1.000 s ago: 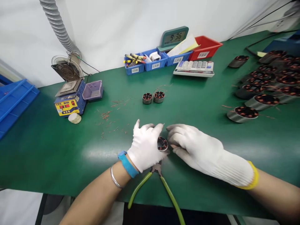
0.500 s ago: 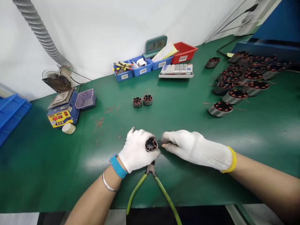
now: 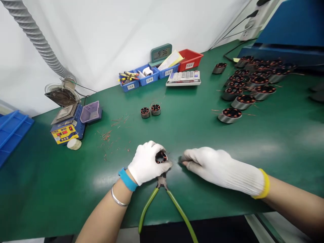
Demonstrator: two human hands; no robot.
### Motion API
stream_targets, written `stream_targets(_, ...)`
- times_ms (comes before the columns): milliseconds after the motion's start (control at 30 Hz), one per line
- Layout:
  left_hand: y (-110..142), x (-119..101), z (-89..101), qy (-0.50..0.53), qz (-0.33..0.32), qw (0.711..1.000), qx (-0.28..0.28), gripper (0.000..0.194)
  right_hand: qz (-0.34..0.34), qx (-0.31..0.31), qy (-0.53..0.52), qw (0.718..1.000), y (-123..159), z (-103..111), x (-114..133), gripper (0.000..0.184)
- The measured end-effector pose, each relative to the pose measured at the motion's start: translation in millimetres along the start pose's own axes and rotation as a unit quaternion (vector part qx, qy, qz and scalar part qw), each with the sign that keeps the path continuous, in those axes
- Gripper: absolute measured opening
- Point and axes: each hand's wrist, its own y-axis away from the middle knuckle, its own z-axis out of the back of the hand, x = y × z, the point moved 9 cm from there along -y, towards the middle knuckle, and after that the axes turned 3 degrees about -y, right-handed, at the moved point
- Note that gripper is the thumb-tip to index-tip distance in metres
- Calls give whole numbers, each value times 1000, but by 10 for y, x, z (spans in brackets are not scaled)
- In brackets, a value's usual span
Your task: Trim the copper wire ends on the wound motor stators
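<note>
My left hand [image 3: 146, 163], in a white glove, is closed around a small round motor stator [image 3: 161, 157] with copper windings, held just above the green table [image 3: 63, 175]. My right hand [image 3: 212, 163], also gloved, rests on the table a short way right of the stator, fingers drawn together in a pinch; what they hold, if anything, is too small to see. Green-handled cutters [image 3: 164, 199] lie on the table just below my left hand, jaws pointing at it.
Two small stators [image 3: 150, 111] stand mid-table amid copper wire scraps [image 3: 108, 135]. Several larger stators [image 3: 243, 87] crowd the right back. A solder pot [image 3: 66, 123] with a purple tray is at the left. Blue and red bins [image 3: 162, 69], a calculator [image 3: 183, 78] and a clock [image 3: 161, 53] line the wall.
My right hand has drawn away to the right, opening a gap from the stator. My left hand keeps its hold. The view has shifted, so everything sits further left.
</note>
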Motion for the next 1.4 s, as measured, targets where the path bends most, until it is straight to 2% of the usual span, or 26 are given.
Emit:
stream_targets(67,0,-9,-1,-17,-2,1000,4,29,-1,66,-105,992,89,-149,65,20)
stream_targets(167,-3,-21,-8,-31,-14,999,6,28,-7,184,-281,942,280,-309,146,15)
stream_targets(233,-13,-24,-15,-26,-24,999,3,25,-11,248,-319,915,398,-298,114,16)
stream_targets(267,-18,-25,-20,-23,-29,999,1,25,-13,252,-321,913,412,-227,56,18)
stream_targets(300,-23,-27,-25,-20,-34,999,-2,24,-16,223,-318,921,376,-102,-29,22)
stream_targets(367,-28,-36,-32,-19,-42,999,-5,25,-19,90,-283,955,199,265,-211,36)
stream_targets(400,-28,-40,-34,-21,-44,999,-5,25,-15,18,-255,967,100,442,-255,43)
stream_targets(433,-27,-41,-34,-23,-44,999,-6,25,-7,-28,-216,976,2,549,-242,47)
stream_targets(500,-24,-40,-33,-30,-39,999,-5,26,13,-10,-176,984,-198,483,-79,41)
stream_targets(567,-25,-30,-32,-34,-32,999,-4,26,31,35,-161,986,-344,284,139,25)
stream_targets(667,-34,-12,-24,-30,-24,999,-8,29,39,44,-163,985,-410,81,333,26)
stream_targets(867,-45,16,-23,-7,-10,1000,-4,33,23,86,-217,972,-309,-46,271,28)
stream_targets(1033,-35,5,-14,-16,-27,999,-19,32,26,109,-217,970,-317,-64,268,9)
stream_targets(1167,-34,-9,-26,-12,-41,999,-14,32,20,111,-204,972,-301,-47,253,8)
stream_targets(1267,-36,-46,-36,-12,-50,999,-5,29,39,154,-255,954,-264,-76,281,6)
stream_targets(1333,-40,-63,-43,-17,-50,999,-5,26,44,169,-282,944,-261,-85,300,13)
stream_targets(1400,-48,-56,-52,-18,-40,999,-6,26,39,130,-251,959,-299,-37,285,24)
